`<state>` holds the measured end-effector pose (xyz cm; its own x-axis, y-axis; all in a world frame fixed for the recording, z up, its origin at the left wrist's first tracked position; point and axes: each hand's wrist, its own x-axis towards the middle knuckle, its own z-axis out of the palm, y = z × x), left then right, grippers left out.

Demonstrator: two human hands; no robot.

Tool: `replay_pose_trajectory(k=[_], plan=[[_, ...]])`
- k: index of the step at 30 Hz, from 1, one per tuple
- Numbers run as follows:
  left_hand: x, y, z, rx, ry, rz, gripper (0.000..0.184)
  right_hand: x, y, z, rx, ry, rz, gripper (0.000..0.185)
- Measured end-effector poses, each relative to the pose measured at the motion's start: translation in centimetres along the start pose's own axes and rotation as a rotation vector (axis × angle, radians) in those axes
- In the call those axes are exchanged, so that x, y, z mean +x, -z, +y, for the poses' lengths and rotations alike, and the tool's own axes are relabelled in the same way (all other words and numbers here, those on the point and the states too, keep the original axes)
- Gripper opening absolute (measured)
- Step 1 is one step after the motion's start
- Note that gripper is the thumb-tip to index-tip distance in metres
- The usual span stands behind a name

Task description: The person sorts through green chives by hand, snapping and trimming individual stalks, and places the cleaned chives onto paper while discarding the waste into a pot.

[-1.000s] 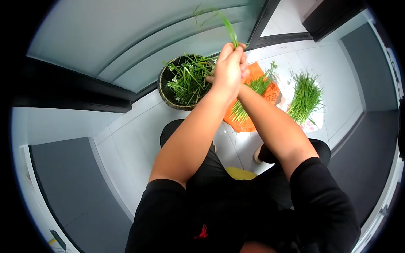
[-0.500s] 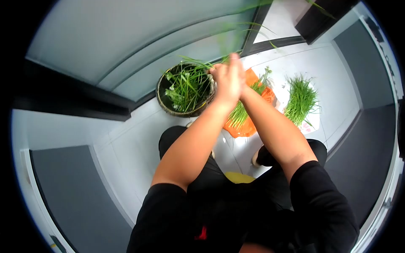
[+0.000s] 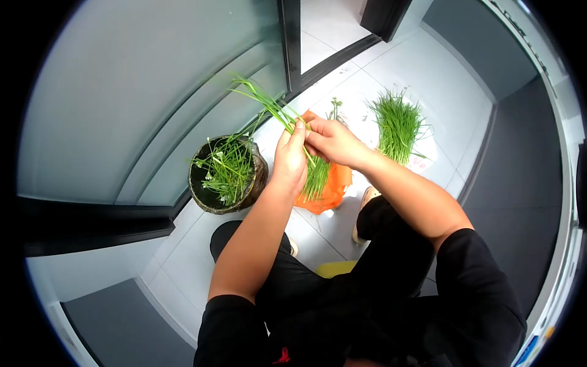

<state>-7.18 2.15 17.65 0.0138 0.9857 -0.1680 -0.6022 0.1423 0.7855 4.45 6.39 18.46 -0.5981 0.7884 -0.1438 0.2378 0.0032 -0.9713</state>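
Observation:
Both of my hands are together above the floor. My left hand [image 3: 291, 158] is closed around a small bunch of green chives [image 3: 264, 100], whose long leaves point up and left. Fingers of my right hand [image 3: 333, 140] pinch the same bunch near its lower stems, touching my left hand; the fingertips are partly hidden. Below my hands, more chives [image 3: 317, 182] lie on an orange plastic bag [image 3: 336, 191]. A dark round bin [image 3: 260, 177] on the left holds tangled green stalks [image 3: 227, 171], some with pale flower heads.
On the right, a larger pile of chives [image 3: 396, 125] lies on a pale sheet [image 3: 426, 160] on the tiled floor. A frosted glass door [image 3: 140, 92] stands just beyond the bin. Something yellow [image 3: 335, 269] shows between my legs.
My hands, blurred and pressed together before, now show the chives distinctly between separate fingers. The view has shifted, so the bin and piles appear lower and further left.

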Motion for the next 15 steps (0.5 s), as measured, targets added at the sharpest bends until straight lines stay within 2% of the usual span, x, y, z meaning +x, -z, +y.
replay_pose_trajectory(k=[2, 4, 5, 6, 7, 8, 10, 12, 14, 15], plan=[[0.9, 0.5, -1.0, -0.017, 0.022, -0.037, 0.025, -0.6, 0.4, 0.1, 0.038, 0.008, 0.011, 0.023], [1.7, 1.0, -1.6, -0.030, 0.049, -0.069, 0.023, -0.8, 1.0, 1.1, 0.121, -0.089, -0.017, 0.024], [2.5, 1.1, -1.9, -0.036, -0.047, 0.028, 0.021, -1.0, 1.4, 1.5, 0.136, -0.089, -0.013, 0.024], [3.0, 1.0, -1.8, -0.041, -0.142, 0.123, 0.019, -1.2, 1.8, 2.0, 0.067, -0.108, -0.070, 0.024], [3.3, 1.0, -1.3, -0.042, -0.125, 0.175, 0.019, -1.5, 2.3, 2.3, -0.003, -0.127, -0.128, 0.025], [3.8, 1.7, -0.8, -0.038, -0.144, 0.168, 0.019, -1.7, 3.1, 2.5, 0.008, -0.128, -0.124, 0.025], [4.2, 2.0, 0.2, -0.116, -0.128, 0.132, 0.019, -2.1, 4.8, 2.9, -0.254, -0.215, -0.313, 0.025], [4.5, 1.9, 0.4, -0.125, -0.114, 0.147, 0.020, -2.1, 6.3, 4.3, -0.421, -0.103, -0.221, 0.026], [4.6, 1.9, 0.1, -0.130, -0.059, 0.098, 0.020, -1.6, 6.8, 4.9, -0.390, -0.100, -0.024, 0.027], [4.6, 1.3, -0.5, -0.121, -0.085, 0.013, 0.020, -1.5, 6.8, 4.9, -0.381, -0.108, -0.015, 0.027]])
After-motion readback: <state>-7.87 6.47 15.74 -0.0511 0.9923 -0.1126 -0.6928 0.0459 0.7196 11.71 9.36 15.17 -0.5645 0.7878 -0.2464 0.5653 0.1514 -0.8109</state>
